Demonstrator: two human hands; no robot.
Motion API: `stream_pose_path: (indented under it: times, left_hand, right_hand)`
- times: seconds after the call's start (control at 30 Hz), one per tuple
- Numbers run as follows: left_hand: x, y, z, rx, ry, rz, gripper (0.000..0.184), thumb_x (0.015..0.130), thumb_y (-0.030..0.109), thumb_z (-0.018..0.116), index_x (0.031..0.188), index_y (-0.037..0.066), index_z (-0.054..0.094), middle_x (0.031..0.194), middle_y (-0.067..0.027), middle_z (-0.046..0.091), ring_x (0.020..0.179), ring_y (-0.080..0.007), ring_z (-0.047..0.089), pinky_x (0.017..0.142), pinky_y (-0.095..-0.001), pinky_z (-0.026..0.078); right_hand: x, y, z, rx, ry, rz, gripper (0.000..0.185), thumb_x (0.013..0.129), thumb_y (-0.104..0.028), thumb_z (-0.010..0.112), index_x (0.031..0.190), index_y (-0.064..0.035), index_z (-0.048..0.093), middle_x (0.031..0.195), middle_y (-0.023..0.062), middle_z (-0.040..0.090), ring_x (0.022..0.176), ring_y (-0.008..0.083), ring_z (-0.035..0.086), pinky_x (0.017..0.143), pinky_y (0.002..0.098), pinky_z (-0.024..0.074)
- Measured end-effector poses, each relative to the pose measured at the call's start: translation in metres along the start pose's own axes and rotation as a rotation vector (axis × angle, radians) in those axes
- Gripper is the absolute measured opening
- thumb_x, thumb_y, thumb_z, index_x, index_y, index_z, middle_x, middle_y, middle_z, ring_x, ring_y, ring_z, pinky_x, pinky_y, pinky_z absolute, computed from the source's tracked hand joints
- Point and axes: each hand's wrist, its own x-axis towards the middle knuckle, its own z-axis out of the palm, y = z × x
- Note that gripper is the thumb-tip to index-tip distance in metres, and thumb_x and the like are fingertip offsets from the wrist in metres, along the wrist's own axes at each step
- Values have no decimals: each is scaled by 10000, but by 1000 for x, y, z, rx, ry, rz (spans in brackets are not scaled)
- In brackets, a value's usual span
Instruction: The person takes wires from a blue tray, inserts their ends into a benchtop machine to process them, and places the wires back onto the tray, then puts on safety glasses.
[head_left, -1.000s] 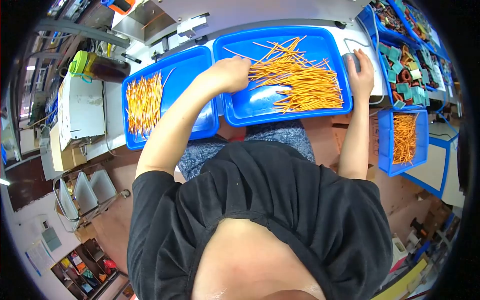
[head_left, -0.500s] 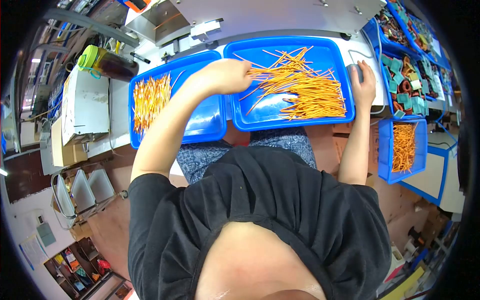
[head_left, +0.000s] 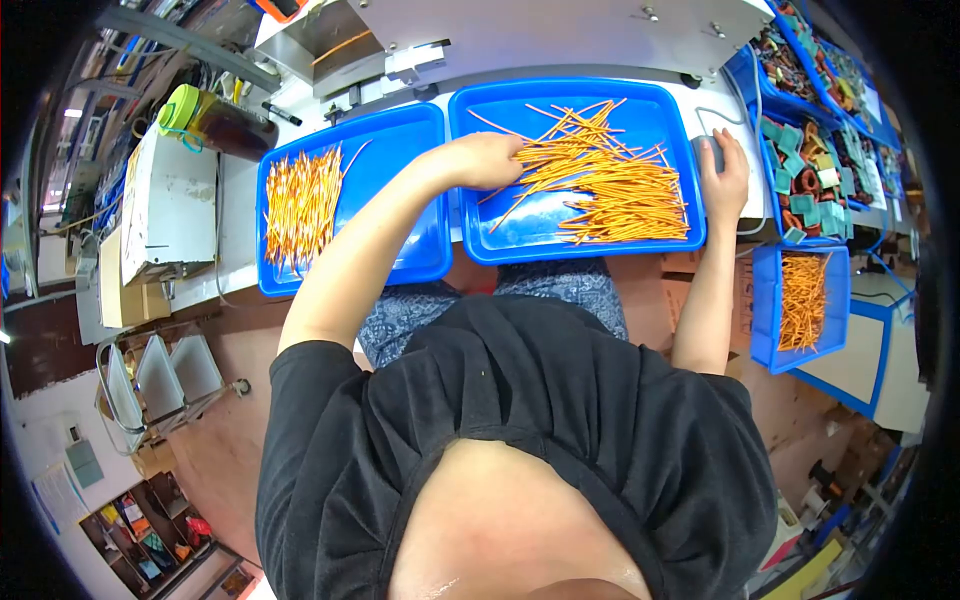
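Note:
My left hand [head_left: 485, 160] is over the left part of a large blue tray [head_left: 580, 88], its fingers closed at the ends of thin orange sticks [head_left: 630, 195]. How many it grips is hidden. Most of the sticks lie in a loose heap on the tray's right side, some crossing at the top. A second blue tray [head_left: 395, 125] stands beside it on the left, with upright-lying sticks with pale marks [head_left: 302, 208] at its left end. My right hand [head_left: 725, 178] rests with fingers apart on a dark grey object [head_left: 708, 152] right of the large tray.
A metal machine [head_left: 560, 35] stands behind the trays. A bottle with a green lid [head_left: 215, 122] lies at the left, above a white box [head_left: 172, 205]. At the right are a small blue bin of orange sticks [head_left: 803, 300] and bins of teal and brown parts [head_left: 800, 180].
My left hand has shifted right over the large tray, toward the heap, and its fingers remain closed. My right hand stays by the grey object. The whole view has shifted somewhat.

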Motion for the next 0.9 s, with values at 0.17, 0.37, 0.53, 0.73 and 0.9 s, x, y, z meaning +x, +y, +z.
stream_pose_path:
  times: [0.17, 0.37, 0.53, 0.73, 0.9]
  left_hand:
    - [-1, -10, 9, -126, 108, -33, 347, 935, 292, 476, 1107, 5, 568, 991, -192, 650, 951, -342, 618, 824, -413, 467]
    - [-58, -5, -1, -500, 136, 83, 267, 957, 248, 498, 1077, 26, 586, 805, -59, 606, 690, -142, 542, 609, -273, 427]
    - [-121, -34, -2, -926, 398, 89, 236, 946, 232, 533, 1096, 62, 598, 767, 22, 565, 646, -34, 459, 554, -192, 366]
    - [-134, -115, -27, -1031, 829, -57, 120, 929, 186, 521, 980, 90, 571, 705, 86, 401, 585, -14, 339, 509, -180, 251]
    - [-105, -150, -54, -879, 979, -77, 188, 884, 218, 561, 907, 41, 619, 693, 53, 490, 622, -56, 424, 543, -229, 337]
  right_hand:
    - [0, 1, 0, 9, -8, 7, 318, 886, -268, 631, 1110, -43, 651, 1217, 152, 605, 1167, 299, 543, 1008, 369, 397]
    - [-1, -2, -2, 41, -8, 32, 322, 873, -270, 641, 1107, -50, 653, 1212, 150, 605, 1164, 308, 538, 998, 381, 404]
    - [0, 0, 1, 39, -8, 10, 302, 880, -245, 634, 1102, -41, 649, 1204, 153, 606, 1162, 315, 536, 995, 390, 405]
    - [0, 6, 4, 36, -23, 4, 314, 890, -258, 625, 1119, -44, 642, 1212, 154, 603, 1167, 312, 534, 995, 385, 403]
    - [1, 2, 3, 41, -44, 21, 321, 898, -267, 613, 1130, -47, 639, 1233, 155, 592, 1175, 311, 528, 999, 387, 399]
